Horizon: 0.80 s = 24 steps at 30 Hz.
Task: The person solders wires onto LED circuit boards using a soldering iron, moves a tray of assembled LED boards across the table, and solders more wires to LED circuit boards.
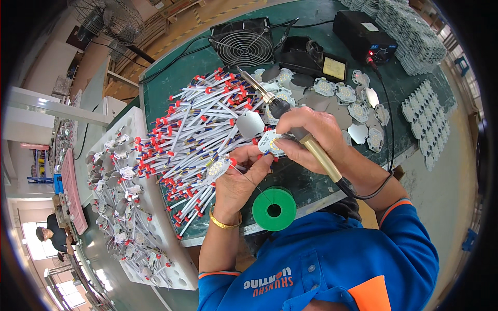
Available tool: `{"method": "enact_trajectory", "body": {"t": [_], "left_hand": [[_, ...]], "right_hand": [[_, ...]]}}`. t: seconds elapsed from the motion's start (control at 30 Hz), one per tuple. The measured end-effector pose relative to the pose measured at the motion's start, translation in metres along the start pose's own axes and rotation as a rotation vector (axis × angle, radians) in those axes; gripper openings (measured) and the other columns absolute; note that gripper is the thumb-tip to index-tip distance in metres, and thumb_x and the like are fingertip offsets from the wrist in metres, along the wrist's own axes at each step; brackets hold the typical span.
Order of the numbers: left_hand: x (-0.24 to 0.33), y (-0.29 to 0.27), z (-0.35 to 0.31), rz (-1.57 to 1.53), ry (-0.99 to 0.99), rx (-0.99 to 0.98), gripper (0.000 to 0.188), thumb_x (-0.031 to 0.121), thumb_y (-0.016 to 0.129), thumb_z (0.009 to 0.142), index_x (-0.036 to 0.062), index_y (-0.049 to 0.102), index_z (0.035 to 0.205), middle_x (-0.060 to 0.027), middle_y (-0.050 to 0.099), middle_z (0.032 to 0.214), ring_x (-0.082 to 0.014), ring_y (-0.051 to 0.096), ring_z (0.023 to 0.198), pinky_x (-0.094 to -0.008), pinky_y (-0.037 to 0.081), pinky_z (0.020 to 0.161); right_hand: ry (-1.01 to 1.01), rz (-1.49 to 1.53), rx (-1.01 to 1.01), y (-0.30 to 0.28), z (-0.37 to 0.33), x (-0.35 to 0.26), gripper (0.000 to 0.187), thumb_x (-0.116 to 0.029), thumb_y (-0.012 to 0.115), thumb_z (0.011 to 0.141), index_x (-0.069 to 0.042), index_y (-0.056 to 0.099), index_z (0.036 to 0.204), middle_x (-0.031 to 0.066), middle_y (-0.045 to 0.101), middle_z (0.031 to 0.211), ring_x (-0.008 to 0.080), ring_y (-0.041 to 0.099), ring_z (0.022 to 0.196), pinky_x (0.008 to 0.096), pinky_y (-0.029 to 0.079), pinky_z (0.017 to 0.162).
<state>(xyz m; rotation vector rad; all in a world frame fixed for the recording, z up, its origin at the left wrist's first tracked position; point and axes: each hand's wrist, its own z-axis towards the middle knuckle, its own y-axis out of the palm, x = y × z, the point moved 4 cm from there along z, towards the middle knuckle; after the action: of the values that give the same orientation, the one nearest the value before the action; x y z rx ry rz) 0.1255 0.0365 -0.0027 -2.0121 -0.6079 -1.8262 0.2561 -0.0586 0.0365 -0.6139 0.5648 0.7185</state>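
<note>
My right hand (314,137) is closed round a soldering iron (319,155), its metal tip pointing to the far left over a heap of white cables (197,124) with red collars. The right thumb and finger also pinch a small white LED board (270,143). My left hand (241,179) is closed beside that board, its fingertips on a thin cable end with a blue lead. Another LED board (215,169) sits against the left fingers. Thin solder wire runs from a green spool (262,211) up to the left hand; how the fingers grip it is hidden.
Loose LED boards (358,110) lie right of the heap. A fan (244,49), an iron stand with sponge (333,68) and a black soldering station (363,39) stand behind. Stacked board panels (412,36) are far right. Left, a white foam tray (179,254) bears wired boards.
</note>
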Motion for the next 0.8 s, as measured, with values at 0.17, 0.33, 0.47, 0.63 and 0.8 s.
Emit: {"method": "enact_trajectory", "body": {"t": [0.17, 0.33, 0.47, 0.63, 0.8], "left_hand": [[-0.001, 0.000, 0.000, 0.016, -0.009, 0.001, 0.015, 0.009, 0.064, 0.080, 0.0022, 0.062, 0.093, 0.0006, 0.059, 0.071, -0.0051, 0.052, 0.063, -0.0200, 0.042, 0.058], [0.000, 0.001, 0.002, 0.054, 0.020, 0.010, 0.012, 0.009, 0.064, 0.080, 0.0020, 0.062, 0.089, 0.0017, 0.057, 0.068, -0.0050, 0.049, 0.061, -0.0206, 0.040, 0.057], [0.002, -0.007, 0.003, 0.001, 0.016, 0.093, 0.007, 0.007, 0.063, 0.079, 0.0019, 0.062, 0.083, 0.0019, 0.056, 0.065, -0.0040, 0.047, 0.058, -0.0190, 0.036, 0.053], [0.007, -0.029, -0.001, -0.353, 0.133, 0.346, 0.005, 0.007, 0.062, 0.079, 0.0038, 0.061, 0.075, 0.0022, 0.054, 0.060, -0.0023, 0.041, 0.050, -0.0163, 0.028, 0.046], [0.015, -0.028, -0.012, -0.417, 0.152, 0.419, 0.013, 0.012, 0.063, 0.079, 0.0056, 0.058, 0.069, 0.0017, 0.054, 0.059, -0.0025, 0.041, 0.051, -0.0176, 0.029, 0.047]], "right_hand": [[0.007, 0.003, -0.005, 0.000, -0.001, 0.002, 0.027, 0.002, 0.065, 0.068, -0.005, 0.052, 0.091, 0.0086, 0.059, 0.082, 0.0270, 0.058, 0.066, 0.0319, 0.046, 0.056], [0.012, -0.018, -0.015, 0.000, -0.001, 0.002, 0.026, 0.001, 0.066, 0.068, -0.005, 0.052, 0.090, 0.0084, 0.059, 0.081, 0.0270, 0.057, 0.064, 0.0317, 0.046, 0.055], [-0.020, 0.005, 0.006, -0.001, 0.001, -0.002, 0.027, 0.000, 0.066, 0.068, -0.005, 0.052, 0.091, 0.0084, 0.058, 0.078, 0.0242, 0.058, 0.062, 0.0305, 0.045, 0.054], [-0.085, 0.050, 0.097, -0.010, -0.001, -0.005, 0.030, 0.001, 0.066, 0.066, -0.005, 0.054, 0.093, 0.0076, 0.063, 0.082, 0.0165, 0.059, 0.060, 0.0304, 0.046, 0.058], [-0.288, 0.090, 0.008, -0.012, -0.004, -0.021, 0.048, -0.051, 0.039, 0.089, -0.006, 0.046, 0.104, 0.0110, 0.059, 0.070, 0.0194, 0.051, 0.054, 0.0373, 0.037, 0.060]]}}
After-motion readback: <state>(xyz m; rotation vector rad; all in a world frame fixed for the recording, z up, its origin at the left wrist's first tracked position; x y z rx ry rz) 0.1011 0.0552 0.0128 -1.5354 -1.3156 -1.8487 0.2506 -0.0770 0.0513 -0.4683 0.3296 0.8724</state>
